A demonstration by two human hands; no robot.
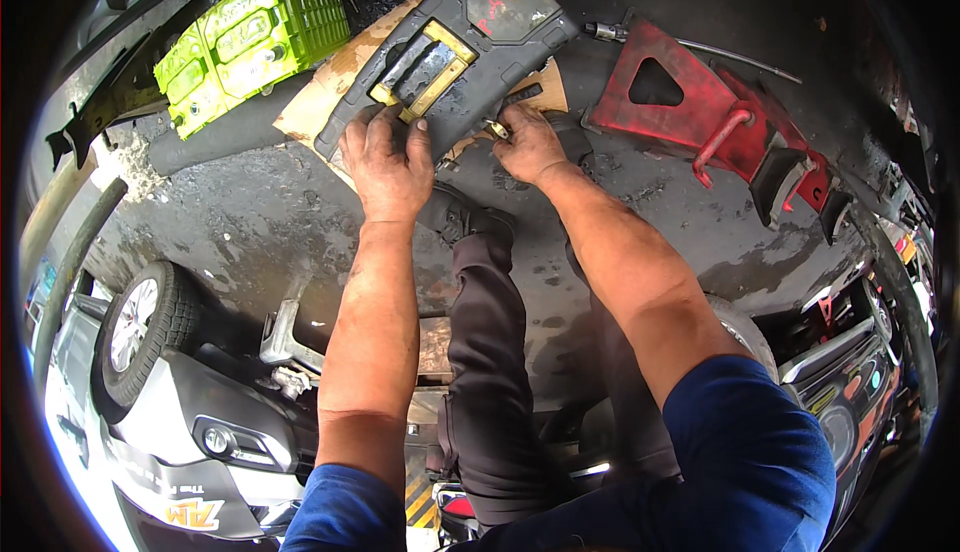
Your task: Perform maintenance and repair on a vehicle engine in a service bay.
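A black hard plastic tool case with a yellow-framed carry handle lies tilted on a flat piece of cardboard. Red handwriting marks a grey panel at its far end. My left hand grips the near edge beside the handle, its fingers bent over the case and its thumb apart. At the right part of that edge, the fingers of my right hand are closed round a small yellow latch. My fingertips partly hide the latch.
To the left lies a bright green plastic crate-like case. A red metal jack stand lies at the right, with a long metal bar behind it. Parked vehicles stand behind on both sides, a grey car at left. The floor has wet, dark patches.
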